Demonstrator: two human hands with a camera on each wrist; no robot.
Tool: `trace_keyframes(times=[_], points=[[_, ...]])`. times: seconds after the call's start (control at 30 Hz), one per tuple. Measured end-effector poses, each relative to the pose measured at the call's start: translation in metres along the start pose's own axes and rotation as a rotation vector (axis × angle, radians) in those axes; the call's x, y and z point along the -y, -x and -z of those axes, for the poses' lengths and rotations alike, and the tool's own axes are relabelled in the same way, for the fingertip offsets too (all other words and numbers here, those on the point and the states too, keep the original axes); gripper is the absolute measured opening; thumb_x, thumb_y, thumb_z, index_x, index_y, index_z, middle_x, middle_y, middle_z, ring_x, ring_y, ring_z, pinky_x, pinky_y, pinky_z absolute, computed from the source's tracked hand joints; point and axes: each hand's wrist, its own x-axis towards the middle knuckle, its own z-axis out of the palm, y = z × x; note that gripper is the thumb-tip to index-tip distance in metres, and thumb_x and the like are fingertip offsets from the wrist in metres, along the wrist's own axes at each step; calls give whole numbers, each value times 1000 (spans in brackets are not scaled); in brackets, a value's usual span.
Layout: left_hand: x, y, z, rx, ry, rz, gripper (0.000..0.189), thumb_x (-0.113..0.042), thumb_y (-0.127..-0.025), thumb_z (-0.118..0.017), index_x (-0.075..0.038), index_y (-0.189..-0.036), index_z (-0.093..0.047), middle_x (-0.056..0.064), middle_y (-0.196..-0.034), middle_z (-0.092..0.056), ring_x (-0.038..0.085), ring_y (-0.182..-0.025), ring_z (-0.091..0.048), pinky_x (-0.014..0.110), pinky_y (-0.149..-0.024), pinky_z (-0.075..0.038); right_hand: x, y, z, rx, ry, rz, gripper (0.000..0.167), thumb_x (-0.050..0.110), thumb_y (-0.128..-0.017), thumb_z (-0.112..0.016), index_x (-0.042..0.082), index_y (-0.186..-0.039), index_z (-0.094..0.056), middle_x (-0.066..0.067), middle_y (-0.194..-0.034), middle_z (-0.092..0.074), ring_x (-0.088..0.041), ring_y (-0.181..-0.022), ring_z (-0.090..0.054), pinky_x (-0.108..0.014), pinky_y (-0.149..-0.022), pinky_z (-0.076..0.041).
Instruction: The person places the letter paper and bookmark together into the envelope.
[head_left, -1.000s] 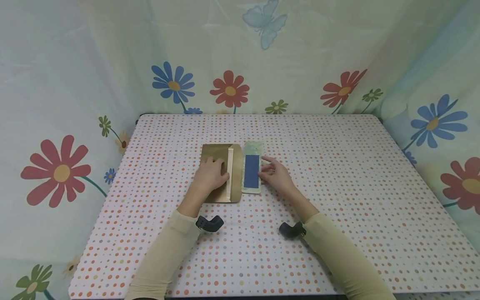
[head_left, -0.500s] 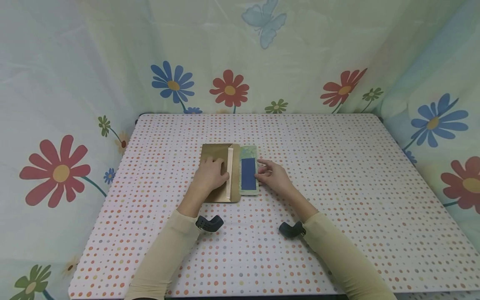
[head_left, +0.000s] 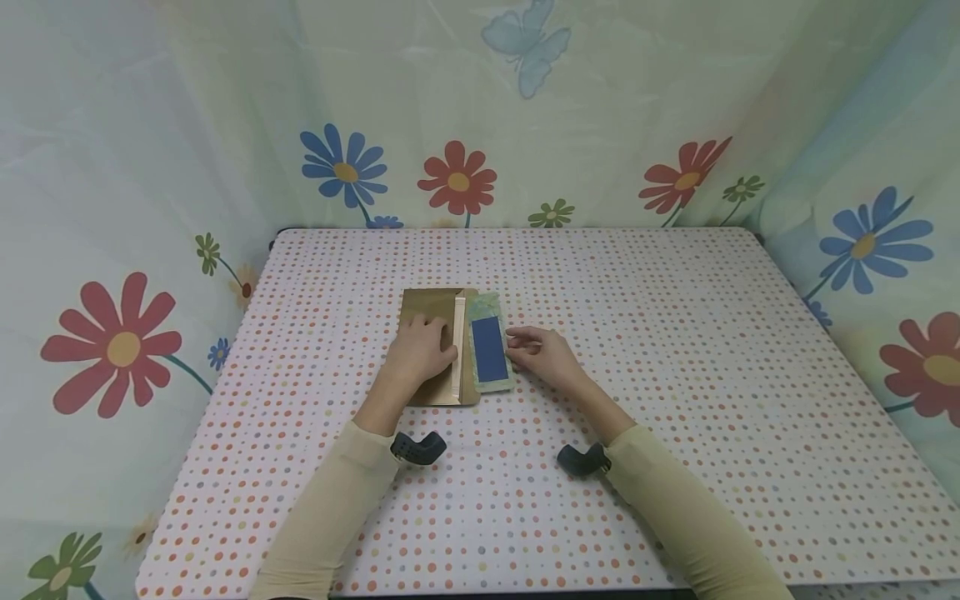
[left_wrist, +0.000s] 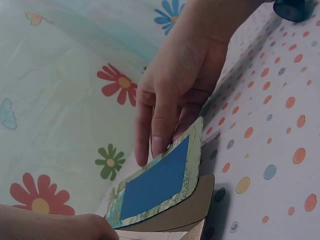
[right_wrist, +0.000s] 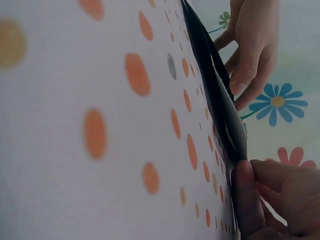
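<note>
A gold envelope (head_left: 430,302) lies on the table with its flap spread to the right and a pale strip along the opening side. My left hand (head_left: 422,348) rests on it, thumb beside the strip. Over the flap lies a green patterned card (head_left: 491,385) with a blue panel, slightly slanted. The left wrist view shows this card (left_wrist: 189,186) tilted up above the tan flap (left_wrist: 200,200). At its right edge is my right hand (head_left: 551,358), fingers extended and fingertips right at the edge. In the right wrist view, the right hand's fingertips (right_wrist: 245,172) meet the dark edge of the stack.
The table (head_left: 660,350) has a white cloth with coloured dots. Curtains printed with flowers (head_left: 457,179) surround it at the back and both sides. Dark wrist devices (head_left: 581,458) sit at the sleeve cuffs.
The card has shifted left onto the envelope's flap and turned a little, its near end now further right. My right hand has followed it left. My left hand has stayed in place.
</note>
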Motion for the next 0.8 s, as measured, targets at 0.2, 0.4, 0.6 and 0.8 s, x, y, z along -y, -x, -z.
trace_keyframes(times=[0.2,0.4,0.6,0.8], points=[[-1,0,1,1,1,-3,48,-36,-92,-53,-15,-135,-50,18,-143,-41,40,-136,-33,51,-99,-44,-1,1,0,-2,21,16,41,18,-91,-64,10,-130,-57,-13,-116,-64,-23,-98,-68,-28,-76,-57],[-1,0,1,-3,-1,-4,48,-37,-92,-54,-14,-134,-51,18,-143,-41,40,-136,-34,51,-100,-44,3,2,-2,-17,111,31,37,20,-90,-64,10,-126,-60,-10,-112,-66,-22,-96,-67,-31,-80,-55],[-1,0,0,0,-6,-4,46,-37,-92,-54,-14,-132,-52,17,-143,-41,40,-136,-34,51,-100,-43,5,2,-4,-39,205,91,35,21,-89,-66,13,-123,-63,-7,-110,-65,-21,-99,-65,-34,-85,-54],[-1,1,0,1,-16,-9,49,-38,-91,-54,-14,-134,-51,18,-143,-41,40,-135,-35,51,-101,-42,13,5,-5,-5,453,381,35,20,-87,-68,9,-121,-65,-8,-121,-59,-24,-113,-59,-38,-95,-50]])
